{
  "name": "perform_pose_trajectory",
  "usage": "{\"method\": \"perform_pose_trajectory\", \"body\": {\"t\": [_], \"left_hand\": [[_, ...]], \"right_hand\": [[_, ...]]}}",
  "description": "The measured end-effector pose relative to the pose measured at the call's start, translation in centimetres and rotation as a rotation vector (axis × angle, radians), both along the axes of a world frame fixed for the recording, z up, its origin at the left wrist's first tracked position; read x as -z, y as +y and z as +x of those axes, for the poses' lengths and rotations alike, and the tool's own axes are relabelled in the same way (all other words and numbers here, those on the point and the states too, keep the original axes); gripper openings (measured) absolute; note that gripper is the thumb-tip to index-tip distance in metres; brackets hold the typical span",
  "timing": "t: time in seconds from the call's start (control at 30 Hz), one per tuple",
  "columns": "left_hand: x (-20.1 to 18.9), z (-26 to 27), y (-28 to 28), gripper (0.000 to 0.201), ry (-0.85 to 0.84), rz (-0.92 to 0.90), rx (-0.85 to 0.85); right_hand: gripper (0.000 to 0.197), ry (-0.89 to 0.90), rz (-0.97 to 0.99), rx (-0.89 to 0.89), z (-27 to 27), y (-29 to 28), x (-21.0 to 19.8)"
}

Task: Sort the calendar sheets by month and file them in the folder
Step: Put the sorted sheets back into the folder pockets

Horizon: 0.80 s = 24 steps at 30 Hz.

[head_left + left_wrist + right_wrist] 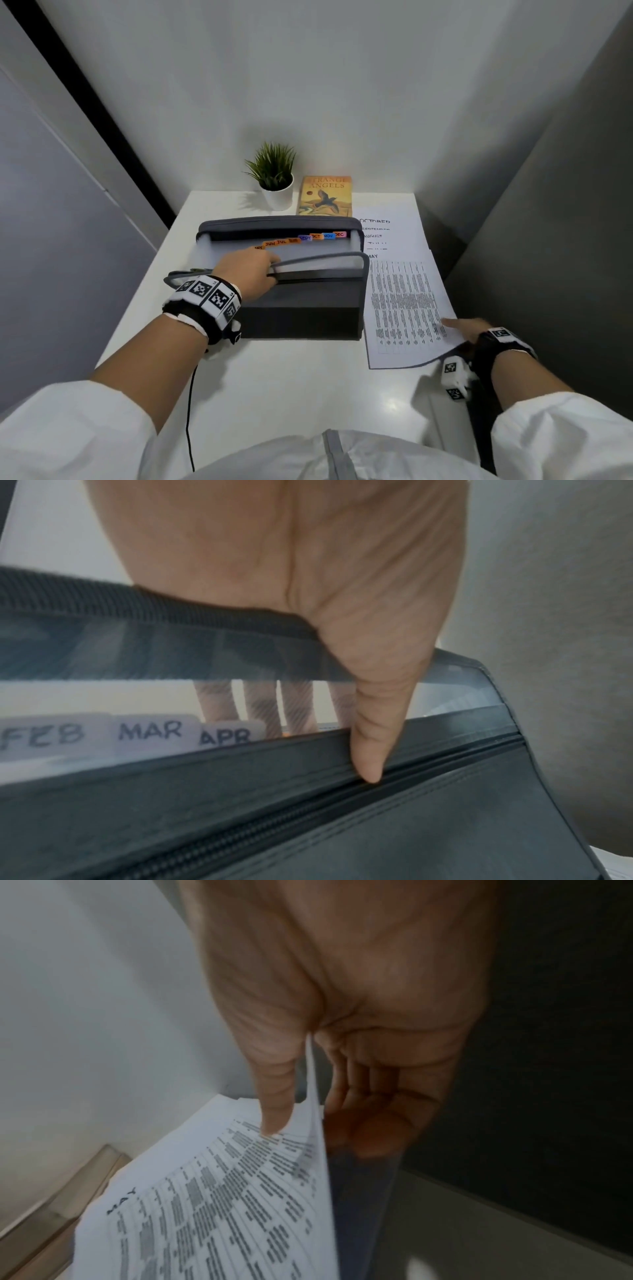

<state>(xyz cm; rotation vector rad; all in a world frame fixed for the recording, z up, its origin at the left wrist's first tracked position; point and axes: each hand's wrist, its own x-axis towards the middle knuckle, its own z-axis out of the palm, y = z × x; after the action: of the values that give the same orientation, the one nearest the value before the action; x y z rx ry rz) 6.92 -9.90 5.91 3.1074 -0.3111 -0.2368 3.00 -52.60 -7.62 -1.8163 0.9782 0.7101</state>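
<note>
A grey expanding folder (301,308) stands open mid-table, with coloured month tabs (308,237) from MAY to DEC showing. My left hand (248,270) grips its front rim: fingers inside behind the clear flap, thumb (366,753) outside near the zip. FEB, MAR and APR tabs (150,730) show in the left wrist view. To the folder's right lies a fanned stack of calendar sheets (387,233). The top one is the MAY sheet (404,308), and my right hand (466,330) pinches its near right corner, thumb (274,1112) on top, fingers beneath, edge lifted.
A small potted plant (275,178) and an orange book (325,196) stand at the back of the white table (291,377). Grey booth walls close in on the left and right. A black cable (190,411) hangs off the near edge.
</note>
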Motion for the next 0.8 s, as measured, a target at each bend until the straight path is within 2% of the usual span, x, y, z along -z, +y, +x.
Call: {"method": "perform_pose_trajectory", "body": {"t": [0.1, 0.2, 0.27, 0.37, 0.43, 0.5, 0.57, 0.67, 0.73, 0.8], "left_hand": [[-0.1, -0.1, 0.0, 0.019, 0.012, -0.005, 0.003], [-0.4, -0.2, -0.1, 0.022, 0.027, 0.002, -0.002], [-0.4, -0.3, -0.1, 0.015, 0.03, 0.007, 0.003], [-0.5, -0.4, -0.1, 0.005, 0.029, 0.019, 0.02], [-0.6, -0.6, 0.0, 0.007, 0.032, 0.033, 0.039], [-0.5, -0.7, 0.1, 0.019, 0.034, 0.04, 0.06], [-0.4, -0.9, 0.2, 0.031, 0.03, 0.038, 0.08], [-0.5, -1.3, 0.3, 0.038, 0.05, 0.012, 0.096], [-0.6, -1.5, 0.3, 0.041, 0.079, -0.001, 0.1], [-0.6, -1.7, 0.3, 0.043, 0.095, -0.006, 0.108]], "right_hand": [[0.042, 0.026, -0.09, -0.136, 0.6, 1.4, -1.1], [0.048, 0.043, -0.094, -0.218, 1.3, 2.1, -1.1], [0.047, 0.048, -0.131, -0.268, 1.7, 3.1, -1.6], [0.041, 0.068, -0.363, -0.514, 2.2, 3.8, -3.3], [0.032, 0.002, -0.412, -0.552, 3.5, 3.6, -5.0], [0.022, -0.068, -0.474, -0.58, 4.9, 3.1, -7.9], [0.017, -0.239, -0.512, -0.541, 6.6, 2.6, -11.4], [0.019, -0.625, -0.479, -0.362, 8.5, 2.9, -16.6], [0.01, -0.879, -0.386, -0.265, 9.3, 4.4, -19.9], [0.002, -1.051, -0.276, -0.226, 9.7, 6.9, -22.4]]}}
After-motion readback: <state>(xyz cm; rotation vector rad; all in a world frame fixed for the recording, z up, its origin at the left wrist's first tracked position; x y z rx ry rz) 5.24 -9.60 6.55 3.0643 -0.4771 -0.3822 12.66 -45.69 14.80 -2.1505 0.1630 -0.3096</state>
